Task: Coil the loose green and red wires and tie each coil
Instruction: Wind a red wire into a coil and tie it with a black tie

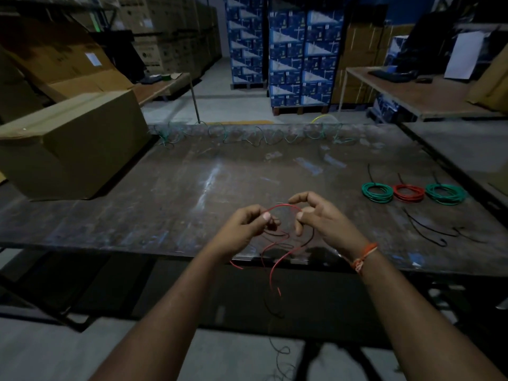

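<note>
We have the red wire [283,206] pinched in both hands just above the near edge of the worktable [192,188]: our left hand [244,226] nips it between thumb and curled fingers, and our right hand [316,215] does the same a short way along, its forefinger lifted free, so a small arch of wire stands between the two grips. The main risk, as we judge it, is the loose remainder: it hangs off the table's near edge in slack, uneven loops, with a free end dangling below, and it could snag on that edge or cross over itself as we wind, leaving a kinked or lopsided coil. A slack pinch would also let the first loop spring open, since the wire looks thin and springy, holding its curve without lying flat. It is bright red where the light catches it and dark in the shadow under our hands. Toward the table's right side sit three finished coils [408,193], green, red and green, each tied, with black ties [428,229] lying loose nearer us. Along the table's far edge, the green wires [247,134] still lie uncoiled.
</note>
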### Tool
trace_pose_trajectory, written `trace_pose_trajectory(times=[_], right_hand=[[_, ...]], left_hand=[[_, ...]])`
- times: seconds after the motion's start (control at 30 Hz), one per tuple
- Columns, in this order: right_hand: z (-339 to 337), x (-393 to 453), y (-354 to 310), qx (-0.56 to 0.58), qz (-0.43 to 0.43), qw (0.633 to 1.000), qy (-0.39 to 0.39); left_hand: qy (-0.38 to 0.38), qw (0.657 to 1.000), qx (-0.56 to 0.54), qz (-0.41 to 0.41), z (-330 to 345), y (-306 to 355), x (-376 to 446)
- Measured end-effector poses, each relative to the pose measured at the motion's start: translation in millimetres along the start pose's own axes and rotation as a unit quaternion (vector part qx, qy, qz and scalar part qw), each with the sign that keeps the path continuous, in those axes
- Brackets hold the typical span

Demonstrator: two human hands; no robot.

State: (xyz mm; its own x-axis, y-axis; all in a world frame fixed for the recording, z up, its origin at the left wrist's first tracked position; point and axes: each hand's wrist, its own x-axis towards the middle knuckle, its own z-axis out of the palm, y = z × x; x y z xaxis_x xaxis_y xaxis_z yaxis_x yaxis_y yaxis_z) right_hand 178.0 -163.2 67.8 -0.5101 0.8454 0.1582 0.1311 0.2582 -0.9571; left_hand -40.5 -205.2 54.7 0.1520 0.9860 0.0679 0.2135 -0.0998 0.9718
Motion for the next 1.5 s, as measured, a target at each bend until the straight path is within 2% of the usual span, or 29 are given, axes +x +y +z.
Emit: trace_pose_trajectory(times=[0.07,0.13,0.3,0.5,0.8,0.87,0.97,1.07,1.1,1.2,1.23,1.3,1.37,1.4,1.5], right_hand=[[-1.7,-2.4,0.9,-0.100,0.011,0.994,0.037],[-0.6,-4.8,0.9,-0.127,0.010,0.989,0.070],[20.2,1.4,-21.4,-0.062,-0.015,0.997,0.053],[35.1,26.8,-43.8,0.040,-0.071,0.971,0.225],[67.8,63.2,-22.7,0.053,-0.073,0.921,0.378],[73.7,67.6,-17.6,-0.008,-0.058,0.934,0.353],[87.6,73.4,2.2,-0.147,0.015,0.958,0.244],[102.2,75.3,24.9,-0.242,0.115,0.947,0.177],[106.0,74.8,28.1,-0.238,0.146,0.946,0.167],[115.6,71.6,27.3,-0.082,0.209,0.963,0.147],[115.3,71.2,24.6,-0.066,0.211,0.965,0.141],[111.0,72.4,20.8,-0.111,0.190,0.966,0.134],[107.1,71.0,12.5,-0.231,0.158,0.953,0.119],[106.2,69.4,8.1,-0.256,0.152,0.948,0.113],[112.6,60.3,-7.8,-0.089,0.145,0.981,0.091]], left_hand=[[0.003,0.999,-0.045,0.006,-5.2,2.7,-2.0],[0.005,0.998,-0.065,0.005,-7.3,9.0,-2.7],[0.008,0.997,-0.074,0.012,-16.3,32.1,-0.1],[-0.004,0.998,-0.057,0.037,-73.2,46.7,-12.2],[0.016,0.998,-0.060,0.026,-152.1,21.5,-37.7],[0.032,0.993,-0.113,0.032,-162.3,19.4,-39.1],[0.054,0.982,-0.174,0.042,-165.3,17.3,-40.2],[0.051,0.984,-0.165,0.046,-161.3,14.8,-40.6],[0.051,0.983,-0.172,0.044,-160.2,13.8,-40.7],[0.058,0.978,-0.193,0.044,-159.8,11.3,-41.2],[0.063,0.977,-0.198,0.047,-160.1,11.2,-41.1],[0.079,0.973,-0.211,0.050,-159.8,11.8,-39.7],[0.102,0.965,-0.237,0.048,-158.4,14.4,-36.8],[0.112,0.960,-0.254,0.047,-157.4,16.2,-34.7],[0.132,0.951,-0.275,0.041,-151.7,23.5,-27.6]])
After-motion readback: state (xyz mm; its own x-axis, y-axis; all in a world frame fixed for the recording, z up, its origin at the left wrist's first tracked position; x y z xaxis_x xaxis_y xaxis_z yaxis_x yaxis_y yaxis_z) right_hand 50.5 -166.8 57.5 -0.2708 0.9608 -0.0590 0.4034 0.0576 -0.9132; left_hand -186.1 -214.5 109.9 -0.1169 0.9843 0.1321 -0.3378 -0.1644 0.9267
